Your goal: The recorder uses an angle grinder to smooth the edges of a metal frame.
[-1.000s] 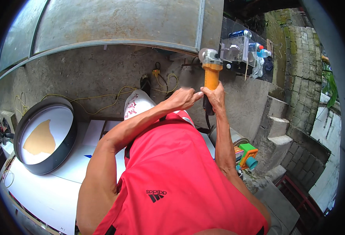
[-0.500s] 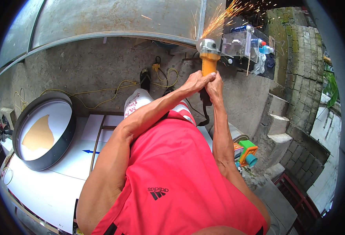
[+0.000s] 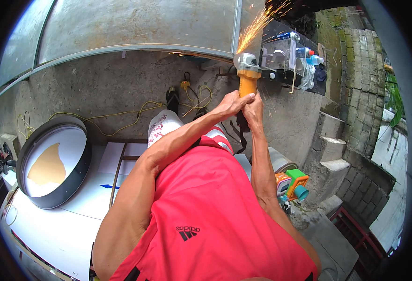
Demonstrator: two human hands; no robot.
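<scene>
Both of my hands are wrapped round the body of an orange angle grinder [image 3: 248,83] with a grey metal head. My left hand [image 3: 232,104] grips it from the left, and my right hand [image 3: 253,111] closes on its lower end from the right, the two touching. The grinder's disc meets the corner of a large metal-framed sheet panel [image 3: 136,25]. Orange sparks [image 3: 256,29] spray up and to the right from there, and a few streak left along the frame's lower edge. The exact contact point is hidden behind the grinder head.
A yellow cord [image 3: 117,112] winds over the concrete floor beside my foot. At left, a round dark-rimmed tray [image 3: 77,182] rests on a white board [image 3: 51,234]. A clear box [image 3: 278,54] with bottles stands at upper right. Concrete steps [image 3: 333,145] rise at right.
The grinder and both hands have shifted slightly down and left. The spark spray is narrower, and new sparks run left along the panel's edge.
</scene>
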